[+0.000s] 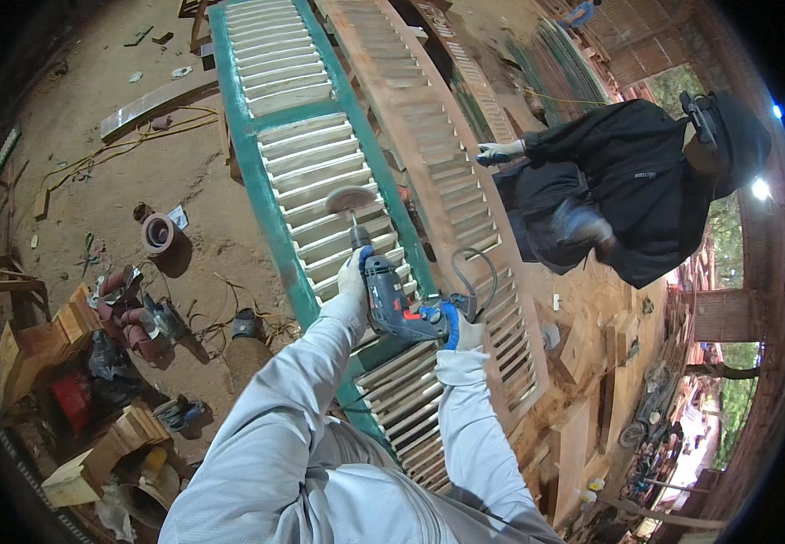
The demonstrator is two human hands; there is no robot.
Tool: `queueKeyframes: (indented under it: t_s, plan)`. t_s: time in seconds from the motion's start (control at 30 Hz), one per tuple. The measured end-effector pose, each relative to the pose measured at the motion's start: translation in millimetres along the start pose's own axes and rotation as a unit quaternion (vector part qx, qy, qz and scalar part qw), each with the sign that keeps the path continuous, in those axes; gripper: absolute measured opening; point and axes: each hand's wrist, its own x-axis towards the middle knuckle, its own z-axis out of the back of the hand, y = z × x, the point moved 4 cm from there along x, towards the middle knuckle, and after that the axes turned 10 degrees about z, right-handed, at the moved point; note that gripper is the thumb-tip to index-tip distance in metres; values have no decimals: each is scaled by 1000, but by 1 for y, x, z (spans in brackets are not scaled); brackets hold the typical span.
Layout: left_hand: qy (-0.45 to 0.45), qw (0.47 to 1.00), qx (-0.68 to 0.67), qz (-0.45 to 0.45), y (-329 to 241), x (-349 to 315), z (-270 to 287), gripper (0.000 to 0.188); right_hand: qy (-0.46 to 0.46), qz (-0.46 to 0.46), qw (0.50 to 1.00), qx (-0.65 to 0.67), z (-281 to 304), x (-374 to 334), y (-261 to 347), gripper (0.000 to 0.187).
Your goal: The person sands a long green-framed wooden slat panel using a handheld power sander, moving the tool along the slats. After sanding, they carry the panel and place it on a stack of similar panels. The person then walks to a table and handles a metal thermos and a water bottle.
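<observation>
A dark blue power drill [389,295] is gripped in both my gloved hands. My left hand [353,275] wraps round its front, close to the chuck. My right hand [461,328] is closed on the rear handle, where the black cord loops out. A round sanding disc [350,199] sits on the drill's tip, over the white slats of a louvered shutter [261,172] with a green frame. Whether the disc touches the slats I cannot tell. Beside it on the right lies a second louvered shutter [442,127], bare brown wood in colour.
A co-worker in dark clothes [628,172] stands to the right, one gloved hand by the brown shutter. On the dirt floor at left are a clay-coloured ring [159,234], a yellow cord [130,145] and wood blocks [121,444]. Boards [569,453] stand at lower right.
</observation>
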Motion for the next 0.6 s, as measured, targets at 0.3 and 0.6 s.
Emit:
queueKeyframes:
  t_s: [0.3,0.6]
  plan:
    - [-46,997,-21,-52,-18,-38,55,31,14,-58,991,121,-34,-33,-3,17]
    - [-27,991,4,-134,-35,-57,91,29,-27,-34,992,122,-53,-91,25,23]
